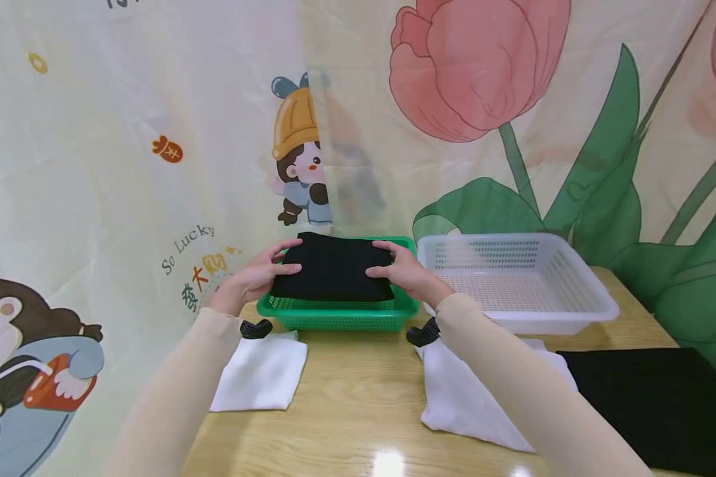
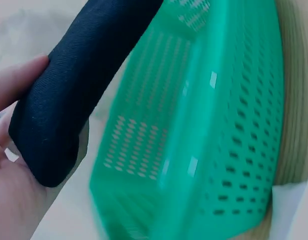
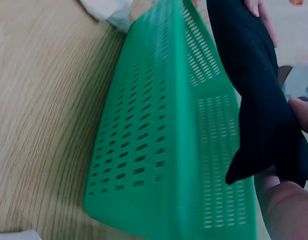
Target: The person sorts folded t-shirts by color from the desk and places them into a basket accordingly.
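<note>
A folded black cloth [image 1: 334, 268] is held by both hands over the green basket [image 1: 340, 319], level with its rim or a little above. My left hand [image 1: 255, 275] grips the left end, fingers and thumb on either side of it. On the right end, my right hand [image 1: 410, 273] pinches the cloth the same way. In the left wrist view the cloth [image 2: 69, 95] looks like a thick, rounded fold beside the basket's opening. The right wrist view shows a loose corner of the cloth [image 3: 243, 167] hanging down. The part of the basket's inside behind the cloth is hidden in the head view.
A white basket [image 1: 579, 317] stands just right of the green one. White cloths lie at the left [image 1: 262, 377] and right [image 1: 453, 397], the latter partly under the right forearm. Another black cloth [image 1: 662, 404] lies at the table's right. A printed curtain [image 1: 358, 132] hangs behind.
</note>
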A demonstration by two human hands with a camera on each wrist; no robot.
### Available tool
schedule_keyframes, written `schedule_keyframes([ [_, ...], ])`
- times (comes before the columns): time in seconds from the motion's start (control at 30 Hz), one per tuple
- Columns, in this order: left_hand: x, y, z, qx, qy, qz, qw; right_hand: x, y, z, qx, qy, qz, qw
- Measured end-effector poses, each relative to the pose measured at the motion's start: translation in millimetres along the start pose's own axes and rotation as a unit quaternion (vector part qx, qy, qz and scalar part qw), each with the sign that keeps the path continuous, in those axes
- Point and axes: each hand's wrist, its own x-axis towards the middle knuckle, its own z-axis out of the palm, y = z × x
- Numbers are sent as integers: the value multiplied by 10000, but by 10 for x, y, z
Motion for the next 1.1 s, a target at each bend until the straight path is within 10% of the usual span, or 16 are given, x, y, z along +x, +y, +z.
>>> schedule_keyframes([
  [0.27, 94, -260, -101, 582, 248, -213, 9978, 225, 177, 202, -421, 51, 60, 9991],
  [0.77, 421, -547, 152, 908, 761, -599, 9911, 362, 451, 238, -790, 351, 502, 9950],
  [1.1, 462, -565, 250, 1920, 531, -863, 9762, 436, 566, 222, -1594, 304, 945, 9822],
])
